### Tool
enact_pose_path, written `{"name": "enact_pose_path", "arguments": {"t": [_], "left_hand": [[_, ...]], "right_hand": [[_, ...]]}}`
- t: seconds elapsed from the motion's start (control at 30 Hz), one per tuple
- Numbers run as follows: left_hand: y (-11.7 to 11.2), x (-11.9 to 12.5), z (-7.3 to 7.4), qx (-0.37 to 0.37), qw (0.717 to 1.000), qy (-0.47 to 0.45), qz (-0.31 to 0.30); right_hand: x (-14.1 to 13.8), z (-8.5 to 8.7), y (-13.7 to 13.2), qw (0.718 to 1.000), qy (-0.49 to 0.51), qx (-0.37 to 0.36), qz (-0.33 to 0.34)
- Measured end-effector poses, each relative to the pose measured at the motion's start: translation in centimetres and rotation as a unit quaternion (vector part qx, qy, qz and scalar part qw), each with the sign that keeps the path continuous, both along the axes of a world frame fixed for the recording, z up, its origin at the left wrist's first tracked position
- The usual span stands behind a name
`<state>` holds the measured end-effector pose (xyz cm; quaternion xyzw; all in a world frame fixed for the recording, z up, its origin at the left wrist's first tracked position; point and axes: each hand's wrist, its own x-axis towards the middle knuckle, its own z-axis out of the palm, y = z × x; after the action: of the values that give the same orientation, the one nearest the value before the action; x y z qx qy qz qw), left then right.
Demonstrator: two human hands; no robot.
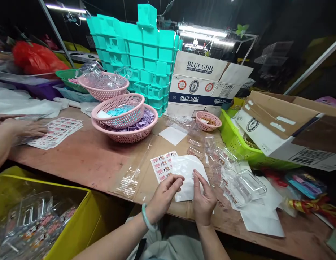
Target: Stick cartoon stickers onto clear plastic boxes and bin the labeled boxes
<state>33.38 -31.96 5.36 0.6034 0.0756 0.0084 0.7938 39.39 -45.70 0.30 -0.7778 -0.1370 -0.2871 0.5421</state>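
Observation:
My left hand (168, 195), with a pale green bangle on its wrist, is closed, thumb and forefinger drawn together over the left part of a white sheet (188, 164). My right hand (203, 198) is closed in a pinch above the same sheet, its fingertips pointing up. Whatever either pinch holds is too small or too clear to make out. The sheet looks glossy and has a rounded, lifted upper right corner. Partly beneath it lies a sheet of printed stickers (159, 167). Clear plastic boxes (223, 155) are scattered to the right of my hands.
Pink baskets (124, 135) with purple and blue pieces stand back left; a small pink basket (208, 126) holds brown pieces. Behind rise turquoise bins (143, 47) and a beer carton (195, 77). A green crate (232, 141) is right. Another person's hand (27, 128) rests on stickers, left.

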Motion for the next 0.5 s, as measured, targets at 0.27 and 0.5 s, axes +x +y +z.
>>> {"name": "enact_pose_path", "arguments": {"t": [0.27, 0.5], "left_hand": [[-0.8, 5.8, 0.4, -0.101, 0.993, 0.02, -0.052], [-0.6, 16.0, -1.4, 0.176, 0.984, 0.006, -0.019]], "right_hand": [[1.2, 2.4, -2.4, 0.992, -0.002, -0.091, 0.091], [6.9, 2.3, -4.8, 0.949, 0.254, 0.176, 0.058]]}}
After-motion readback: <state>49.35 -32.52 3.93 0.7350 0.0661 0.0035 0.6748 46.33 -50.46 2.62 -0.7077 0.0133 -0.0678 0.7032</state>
